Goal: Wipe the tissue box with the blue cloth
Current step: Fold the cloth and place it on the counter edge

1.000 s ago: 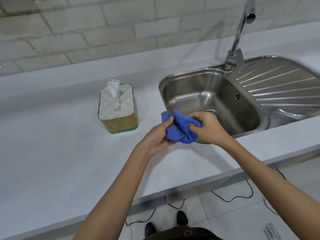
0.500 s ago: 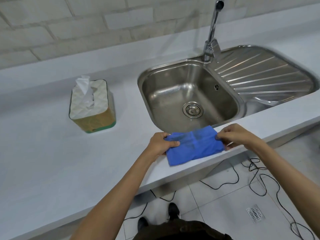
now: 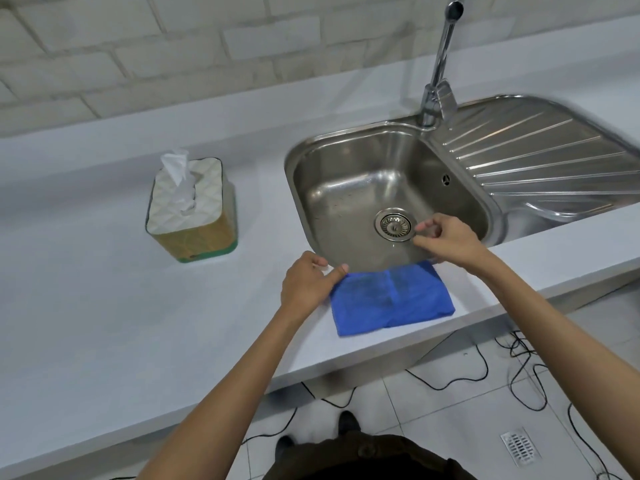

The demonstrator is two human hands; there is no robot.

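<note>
The tissue box (image 3: pixel 192 209) stands upright on the white counter at the left, with a white patterned top, tan and green sides and a tissue sticking up. The blue cloth (image 3: pixel 391 296) lies folded flat on the counter near its front edge, just in front of the sink. My left hand (image 3: pixel 308 284) rests at the cloth's left corner, thumb touching its edge, fingers loosely curled. My right hand (image 3: pixel 446 240) hovers above the cloth's far right corner over the sink rim, fingers pinched together on nothing.
A steel sink (image 3: pixel 388 188) with a drain and a ribbed draining board (image 3: pixel 540 157) fills the right side, with a tall tap (image 3: pixel 440 64) behind it. A tiled wall runs along the back. Black cables (image 3: pixel 519 372) lie on the tiled floor below the counter's edge.
The bunched cloth was spread and laid flat on the counter. Since then my right hand has let go and lifted over the sink, and my left hand has loosened at the left corner.
</note>
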